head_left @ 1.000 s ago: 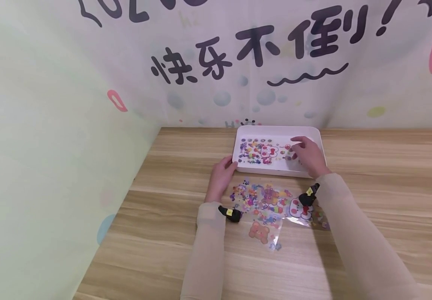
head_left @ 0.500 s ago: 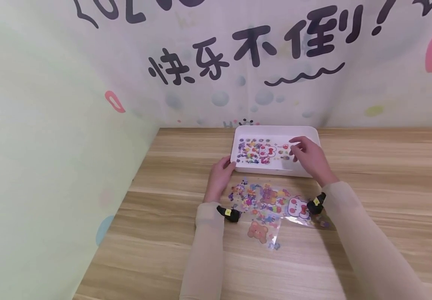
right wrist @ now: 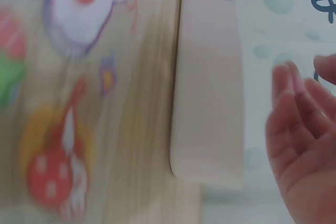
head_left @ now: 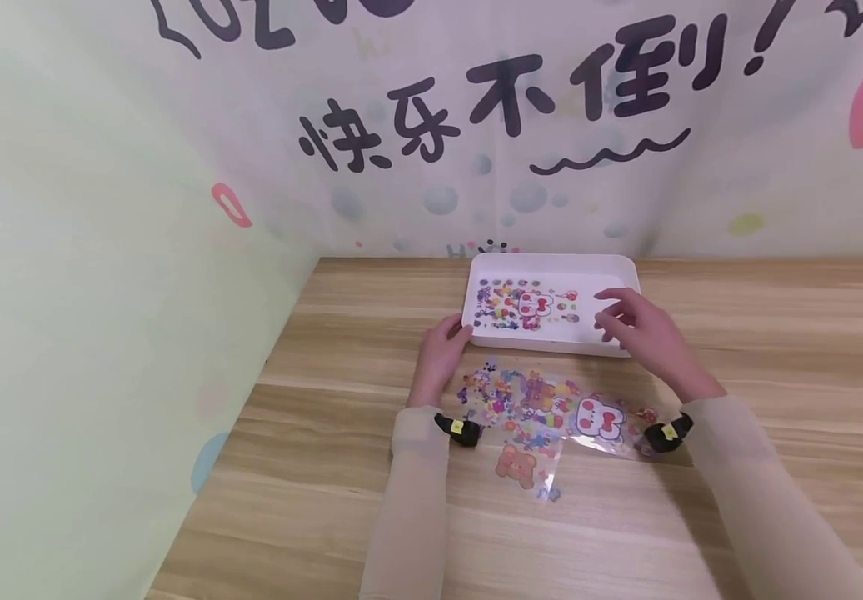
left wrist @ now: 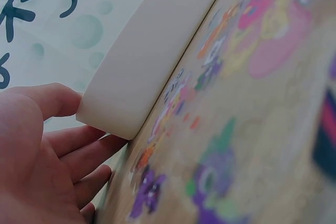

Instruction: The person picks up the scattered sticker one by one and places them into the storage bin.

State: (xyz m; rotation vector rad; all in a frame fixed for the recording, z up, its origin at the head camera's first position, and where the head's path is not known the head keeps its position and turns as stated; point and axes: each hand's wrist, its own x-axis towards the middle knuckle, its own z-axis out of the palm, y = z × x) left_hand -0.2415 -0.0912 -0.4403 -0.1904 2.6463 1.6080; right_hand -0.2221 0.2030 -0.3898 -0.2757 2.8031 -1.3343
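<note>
A shallow white tray (head_left: 585, 265) stands at the back of the table. My left hand (head_left: 442, 354) grips its near left corner; in the left wrist view the thumb is at the rim and the other fingers lie against the tray's side wall (left wrist: 142, 51). My right hand (head_left: 645, 333) is over the tray's right end, fingers loosely bent, with nothing seen between them. Inside the tray, toward the left, lies a clear sticker sheet (head_left: 536, 304) with a white rabbit face and many small pictures.
More clear sticker sheets lie on the wooden table (head_left: 311, 483) in front of the tray, one with a rabbit face (head_left: 600, 418), another with a brown bear (head_left: 516, 467). A printed cloth (head_left: 416, 167) hangs behind; a pale cloth wall (head_left: 87, 333) is at the left.
My right hand has moved right and slightly nearer, away from the sheet in the tray. My left hand has stayed at the tray's corner.
</note>
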